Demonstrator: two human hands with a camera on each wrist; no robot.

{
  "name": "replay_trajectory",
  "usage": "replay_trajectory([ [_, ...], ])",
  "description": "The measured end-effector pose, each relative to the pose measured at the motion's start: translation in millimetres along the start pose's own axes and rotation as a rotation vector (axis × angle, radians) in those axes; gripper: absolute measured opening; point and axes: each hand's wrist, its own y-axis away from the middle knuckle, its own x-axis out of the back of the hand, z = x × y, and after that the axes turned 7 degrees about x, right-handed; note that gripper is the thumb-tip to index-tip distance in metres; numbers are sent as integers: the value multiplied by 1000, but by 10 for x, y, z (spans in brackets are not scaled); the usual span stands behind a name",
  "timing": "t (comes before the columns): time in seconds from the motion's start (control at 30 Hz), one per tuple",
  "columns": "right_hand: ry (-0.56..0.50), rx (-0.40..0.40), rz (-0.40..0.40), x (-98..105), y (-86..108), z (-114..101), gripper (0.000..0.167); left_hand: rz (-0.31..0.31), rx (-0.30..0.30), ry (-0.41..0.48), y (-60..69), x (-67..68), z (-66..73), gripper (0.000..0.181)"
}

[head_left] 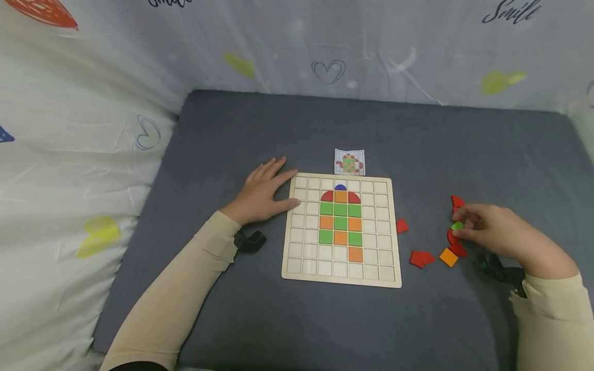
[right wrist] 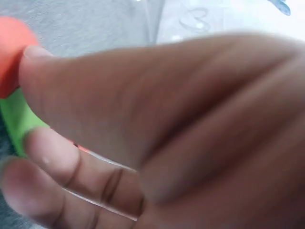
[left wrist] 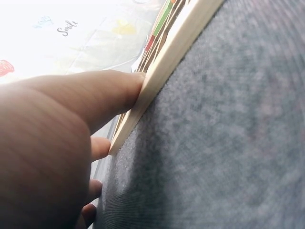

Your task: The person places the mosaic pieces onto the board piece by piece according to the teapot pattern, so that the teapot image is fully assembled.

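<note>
A wooden grid board [head_left: 297,257] lies on the table, holding green and orange squares, red quarter-round pieces and a blue half-round piece [head_left: 340,187]. My left hand [head_left: 262,197] rests at the board's upper left, fingers spread, its thumb [left wrist: 126,88] touching the side edge. Off to the right, my right hand [head_left: 503,232] is over a group of loose pieces. Its thumb and fingers are bent about a green piece [right wrist: 20,114], which they appear to pinch. A red piece [right wrist: 14,57] lies against the thumb tip. The hand partly hides these pieces.
A small printed card [head_left: 350,162] with a coloured grid pattern lies behind the board. An orange square [head_left: 448,257], a red piece [head_left: 401,225] and more red pieces [head_left: 421,258] lie between board and right hand. Printed curtains hang behind and left of the dark table [head_left: 260,319].
</note>
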Motion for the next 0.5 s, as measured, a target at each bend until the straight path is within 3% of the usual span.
replay_trajectory([
  [0.23, 19, -31, 22, -24, -5, 67, 36, 2, 8, 1, 4, -7, -1, 79],
  [0.5, 1, -41, 31, -25, -15, 85, 27, 0, 2, 2, 0, -13, 1, 80],
])
